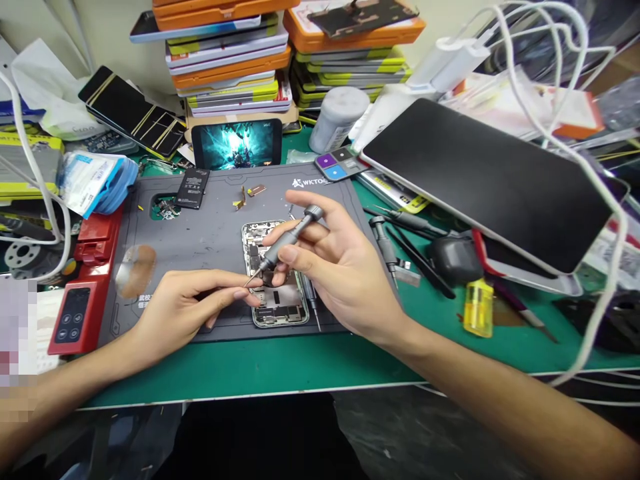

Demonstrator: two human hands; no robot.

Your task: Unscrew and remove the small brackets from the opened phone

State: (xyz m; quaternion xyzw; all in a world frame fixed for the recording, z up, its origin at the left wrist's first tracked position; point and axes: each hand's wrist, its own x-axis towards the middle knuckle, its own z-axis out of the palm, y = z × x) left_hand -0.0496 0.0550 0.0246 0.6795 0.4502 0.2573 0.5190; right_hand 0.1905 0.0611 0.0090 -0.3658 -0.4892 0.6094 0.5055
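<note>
My right hand (345,257) is closed around a grey precision screwdriver (287,243), which slants down to the left with its end cap near the index finger. Thumb and index finger of my left hand (190,300) pinch together right at the driver's thin tip; whether they grip the tip or some tiny part there cannot be made out. Beneath both hands lies an opened smartphone (280,317), its boards and inner parts exposed and partly covered by my fingers. A second screwdriver (313,303) rests along the phone's right edge.
A grey work mat (200,247) carries a loose phone battery (193,187) and small flex parts (241,199). Behind stands a lit phone (237,143). A red device (83,293) borders the left; a large black tablet (485,180), tools and white cables crowd the right.
</note>
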